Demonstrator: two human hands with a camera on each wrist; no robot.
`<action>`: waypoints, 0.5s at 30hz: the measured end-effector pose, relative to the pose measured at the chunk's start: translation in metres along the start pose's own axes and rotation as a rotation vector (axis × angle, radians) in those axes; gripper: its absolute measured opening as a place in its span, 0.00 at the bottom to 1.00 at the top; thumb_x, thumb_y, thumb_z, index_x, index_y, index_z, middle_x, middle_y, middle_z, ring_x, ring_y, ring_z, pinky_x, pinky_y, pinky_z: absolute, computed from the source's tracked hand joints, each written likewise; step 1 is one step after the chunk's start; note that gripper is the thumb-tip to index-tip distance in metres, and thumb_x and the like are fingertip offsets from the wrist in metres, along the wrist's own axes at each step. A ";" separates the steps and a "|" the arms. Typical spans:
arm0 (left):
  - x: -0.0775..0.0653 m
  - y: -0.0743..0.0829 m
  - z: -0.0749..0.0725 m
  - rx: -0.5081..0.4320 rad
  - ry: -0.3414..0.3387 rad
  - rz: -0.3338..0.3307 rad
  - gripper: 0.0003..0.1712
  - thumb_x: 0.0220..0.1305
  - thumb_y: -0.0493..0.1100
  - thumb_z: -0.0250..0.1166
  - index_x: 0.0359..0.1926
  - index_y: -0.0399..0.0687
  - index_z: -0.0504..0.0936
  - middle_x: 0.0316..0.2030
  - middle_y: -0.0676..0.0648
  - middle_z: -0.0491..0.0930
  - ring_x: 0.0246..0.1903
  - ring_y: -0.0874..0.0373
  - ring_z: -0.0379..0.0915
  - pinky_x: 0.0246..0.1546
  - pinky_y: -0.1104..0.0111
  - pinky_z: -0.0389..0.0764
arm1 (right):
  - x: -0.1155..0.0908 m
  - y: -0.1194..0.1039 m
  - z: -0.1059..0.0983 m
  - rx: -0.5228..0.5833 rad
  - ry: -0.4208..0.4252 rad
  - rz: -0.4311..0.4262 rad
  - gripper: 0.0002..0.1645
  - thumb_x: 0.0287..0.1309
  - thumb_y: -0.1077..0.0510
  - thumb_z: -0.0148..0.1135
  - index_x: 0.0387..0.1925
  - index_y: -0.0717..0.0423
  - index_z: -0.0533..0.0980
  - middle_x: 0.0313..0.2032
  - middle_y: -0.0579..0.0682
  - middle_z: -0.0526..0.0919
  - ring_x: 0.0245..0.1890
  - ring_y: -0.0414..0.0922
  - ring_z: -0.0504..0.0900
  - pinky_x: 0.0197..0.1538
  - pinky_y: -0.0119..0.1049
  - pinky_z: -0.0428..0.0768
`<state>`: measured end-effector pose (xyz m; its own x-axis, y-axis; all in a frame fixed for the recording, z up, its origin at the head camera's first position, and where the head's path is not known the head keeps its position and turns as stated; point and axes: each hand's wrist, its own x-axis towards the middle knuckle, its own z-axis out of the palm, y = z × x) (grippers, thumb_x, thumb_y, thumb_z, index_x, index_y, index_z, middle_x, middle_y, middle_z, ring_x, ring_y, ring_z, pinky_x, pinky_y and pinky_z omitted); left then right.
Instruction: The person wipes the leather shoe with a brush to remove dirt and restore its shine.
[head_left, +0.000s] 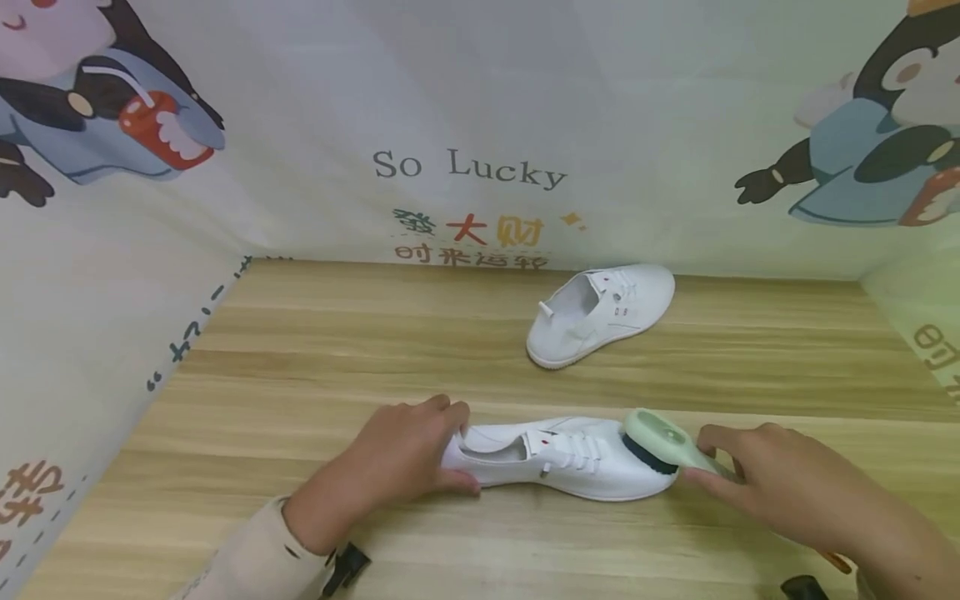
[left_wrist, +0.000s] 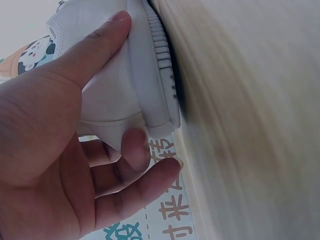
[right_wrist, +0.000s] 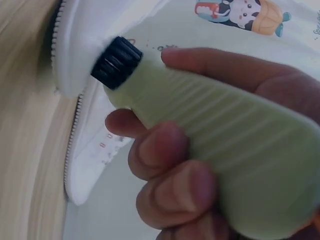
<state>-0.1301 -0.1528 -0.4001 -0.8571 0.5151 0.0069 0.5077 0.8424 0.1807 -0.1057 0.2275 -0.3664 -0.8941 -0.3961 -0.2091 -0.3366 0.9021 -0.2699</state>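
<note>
A white lace-up shoe (head_left: 510,475) lies on its sole at the front of the wooden surface, its toe to the right. My left hand (head_left: 408,446) grips its heel; in the left wrist view the thumb (left_wrist: 102,42) lies along the side of the shoe just above the sole. In my right hand (head_left: 780,471) is a pale green brush (head_left: 660,437) with dark bristles, its handle held in curled fingers (right_wrist: 165,150). Those bristles (right_wrist: 117,62) meet the upper at the toe. Behind, a second white shoe (head_left: 637,300) stands at an angle.
Wood-grain tabletop (head_left: 322,333) spreads under both shoes. A pale printed sheet (head_left: 480,100) with cartoon figures and lettering rises at the back and sides. Black pieces of wrist gear (head_left: 347,568) show by both wrists.
</note>
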 end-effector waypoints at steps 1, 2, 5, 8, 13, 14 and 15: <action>0.000 0.000 0.000 0.004 0.001 -0.002 0.35 0.40 0.72 0.76 0.36 0.53 0.76 0.30 0.54 0.74 0.19 0.61 0.65 0.19 0.67 0.66 | -0.001 0.000 -0.001 0.001 0.001 -0.012 0.14 0.65 0.36 0.60 0.38 0.40 0.76 0.15 0.35 0.65 0.14 0.32 0.60 0.20 0.29 0.62; 0.000 0.000 0.000 0.006 0.001 -0.005 0.35 0.39 0.72 0.76 0.36 0.53 0.76 0.30 0.54 0.74 0.19 0.61 0.65 0.19 0.67 0.66 | -0.002 0.000 -0.001 0.000 0.006 -0.024 0.13 0.65 0.37 0.61 0.37 0.39 0.76 0.15 0.35 0.64 0.14 0.31 0.60 0.20 0.29 0.61; -0.001 0.000 0.000 0.001 -0.003 -0.013 0.35 0.39 0.72 0.76 0.36 0.53 0.76 0.30 0.55 0.74 0.19 0.61 0.65 0.19 0.66 0.65 | -0.003 -0.001 -0.002 0.012 0.013 -0.062 0.11 0.65 0.38 0.61 0.36 0.38 0.75 0.14 0.33 0.63 0.13 0.30 0.58 0.19 0.28 0.61; -0.002 -0.001 0.001 0.001 -0.003 -0.012 0.34 0.39 0.72 0.76 0.35 0.54 0.76 0.29 0.55 0.74 0.19 0.62 0.65 0.19 0.66 0.65 | -0.001 -0.004 0.000 0.032 0.014 -0.069 0.13 0.65 0.37 0.60 0.39 0.39 0.76 0.14 0.33 0.62 0.13 0.30 0.58 0.19 0.28 0.61; -0.002 -0.002 0.002 0.010 0.015 -0.005 0.35 0.39 0.72 0.76 0.35 0.54 0.76 0.29 0.55 0.74 0.19 0.62 0.65 0.18 0.67 0.65 | 0.003 -0.010 0.004 0.007 0.028 -0.016 0.22 0.64 0.34 0.59 0.45 0.44 0.78 0.15 0.35 0.66 0.14 0.32 0.61 0.20 0.30 0.63; -0.001 -0.002 0.002 0.008 0.015 -0.004 0.35 0.39 0.72 0.76 0.35 0.54 0.76 0.29 0.55 0.74 0.19 0.62 0.65 0.18 0.67 0.65 | 0.004 -0.010 0.005 -0.010 0.037 -0.006 0.22 0.64 0.33 0.59 0.46 0.44 0.78 0.15 0.35 0.66 0.15 0.33 0.62 0.20 0.30 0.63; -0.001 -0.002 0.002 0.008 0.014 -0.003 0.35 0.39 0.73 0.75 0.36 0.54 0.76 0.29 0.56 0.74 0.19 0.62 0.65 0.18 0.67 0.65 | 0.004 -0.010 0.005 -0.028 0.041 0.006 0.24 0.64 0.33 0.59 0.47 0.45 0.79 0.16 0.36 0.67 0.15 0.33 0.62 0.20 0.31 0.63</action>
<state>-0.1296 -0.1548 -0.4023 -0.8598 0.5102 0.0205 0.5056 0.8453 0.1728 -0.1042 0.2163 -0.3696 -0.9071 -0.3843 -0.1719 -0.3392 0.9090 -0.2423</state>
